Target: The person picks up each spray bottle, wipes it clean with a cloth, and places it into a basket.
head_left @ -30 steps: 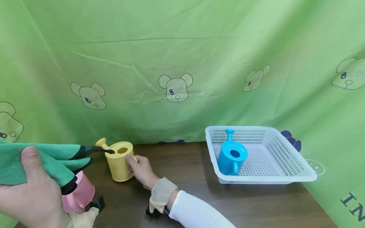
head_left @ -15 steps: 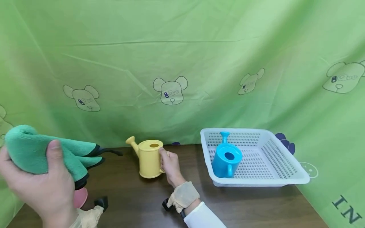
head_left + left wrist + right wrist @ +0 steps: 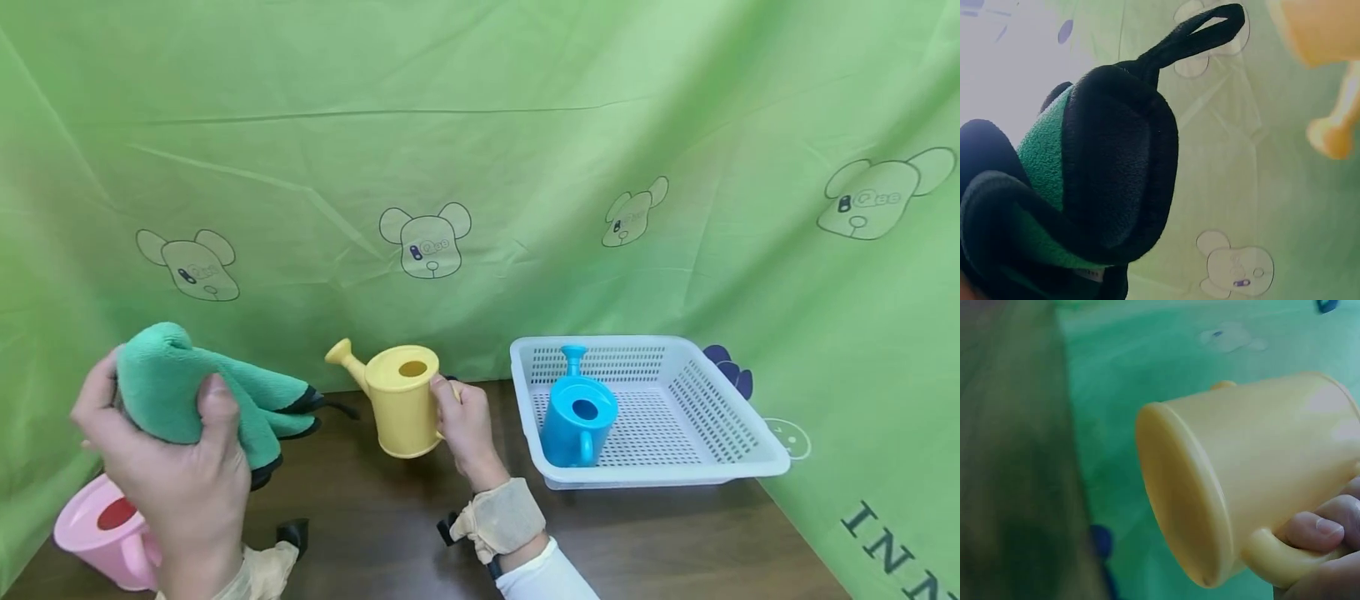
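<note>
In the head view my left hand (image 3: 180, 483) grips a folded green cloth with black edging (image 3: 161, 387), raised above the table's left part. My right hand (image 3: 468, 429) holds a yellow watering can (image 3: 405, 408) by its handle, its spout pointing left. The right wrist view shows fingers (image 3: 1316, 531) hooked through the handle of the can (image 3: 1260, 462), its base in sight. Black-edged cloth (image 3: 1116, 169) with a loop fills much of the left wrist view, where part of the yellow can (image 3: 1329, 137) shows at the right.
A pink watering can (image 3: 97, 533) stands at the table's left, partly behind my left hand. On the right, a white perforated basket (image 3: 667, 477) holds a blue watering can (image 3: 573, 425). A green printed curtain (image 3: 480, 167) hangs behind the brown table (image 3: 375, 542).
The yellow can has moved right and risen off the table in my right hand. My left hand has shifted right with the cloth, and more of the pink can shows.
</note>
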The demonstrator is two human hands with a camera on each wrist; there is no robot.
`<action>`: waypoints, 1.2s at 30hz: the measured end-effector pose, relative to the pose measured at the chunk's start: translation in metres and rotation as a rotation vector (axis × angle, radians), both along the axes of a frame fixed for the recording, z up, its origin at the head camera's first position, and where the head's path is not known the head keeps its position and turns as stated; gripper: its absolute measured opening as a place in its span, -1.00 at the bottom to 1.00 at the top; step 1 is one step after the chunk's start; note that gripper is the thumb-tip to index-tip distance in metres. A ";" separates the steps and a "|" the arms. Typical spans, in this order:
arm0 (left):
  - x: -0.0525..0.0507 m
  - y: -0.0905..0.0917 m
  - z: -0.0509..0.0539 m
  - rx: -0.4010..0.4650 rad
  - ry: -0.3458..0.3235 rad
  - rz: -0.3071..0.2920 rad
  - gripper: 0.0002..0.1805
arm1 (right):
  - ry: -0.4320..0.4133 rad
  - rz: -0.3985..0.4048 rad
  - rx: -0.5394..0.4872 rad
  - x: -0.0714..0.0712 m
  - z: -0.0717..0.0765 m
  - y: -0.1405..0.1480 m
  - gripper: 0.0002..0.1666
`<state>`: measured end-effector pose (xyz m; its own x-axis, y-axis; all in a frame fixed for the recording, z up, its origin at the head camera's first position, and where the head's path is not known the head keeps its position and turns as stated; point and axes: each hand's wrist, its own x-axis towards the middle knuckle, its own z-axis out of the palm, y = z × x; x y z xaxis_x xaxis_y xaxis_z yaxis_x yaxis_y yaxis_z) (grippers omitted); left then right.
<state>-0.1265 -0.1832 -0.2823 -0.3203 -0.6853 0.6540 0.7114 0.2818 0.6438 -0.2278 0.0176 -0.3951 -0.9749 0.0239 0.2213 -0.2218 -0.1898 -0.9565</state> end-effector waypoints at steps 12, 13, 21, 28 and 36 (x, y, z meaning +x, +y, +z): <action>-0.007 0.016 -0.015 -0.319 -0.268 0.049 -0.44 | 0.208 -0.086 -0.199 0.011 0.037 0.027 -0.35; -0.008 0.017 -0.017 -0.361 -0.256 0.050 -0.44 | 0.213 -0.091 -0.211 0.011 0.039 0.030 -0.35; -0.022 0.031 -0.022 -0.608 -0.141 0.013 -0.33 | 0.231 -0.117 -0.279 0.013 0.053 0.048 -0.36; -0.029 0.055 -0.034 -0.705 -0.161 -0.054 -0.35 | 0.229 -0.160 -0.291 0.013 0.060 0.057 -0.36; -0.033 0.073 -0.047 -0.788 -0.202 -0.046 -0.29 | 0.283 -0.193 -0.293 0.015 0.064 0.060 -0.45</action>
<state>-0.1594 -0.1107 -0.3296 -0.5003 -0.0310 0.8653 0.6251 0.6786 0.3857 -0.2125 0.0781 -0.3314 -0.8484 0.3005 0.4357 -0.5250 -0.3734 -0.7648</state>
